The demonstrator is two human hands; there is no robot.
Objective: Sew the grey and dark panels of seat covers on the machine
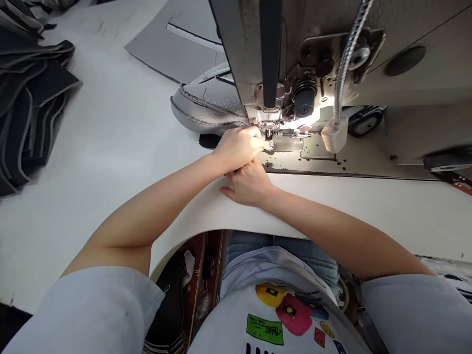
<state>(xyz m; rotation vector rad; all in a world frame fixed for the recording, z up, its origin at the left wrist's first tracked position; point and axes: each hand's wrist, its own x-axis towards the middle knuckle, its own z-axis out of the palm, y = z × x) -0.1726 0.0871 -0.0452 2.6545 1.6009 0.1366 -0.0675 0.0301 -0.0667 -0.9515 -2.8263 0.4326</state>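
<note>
A sewn grey fabric piece [208,105] with a curved seam lies bunched left of the sewing machine [243,49], partly hidden behind its head. Its edge runs toward the lit needle and presser foot [269,132]. My left hand [239,150] is closed on the fabric's edge, with fingertips just in front of the presser foot. Right below it, my right hand [250,183] has its fingers curled under the left one, its thumb pointing left. The fingers of my right hand are mostly hidden, and what they grip cannot be made out.
Several dark fabric pieces [29,103] are stacked on the white table [129,137] at the left. A flat grey panel [155,44] with a slit lies behind. A flexible metal lamp neck [350,59] hangs right of the needle. Scissors [457,182] lie at the far right.
</note>
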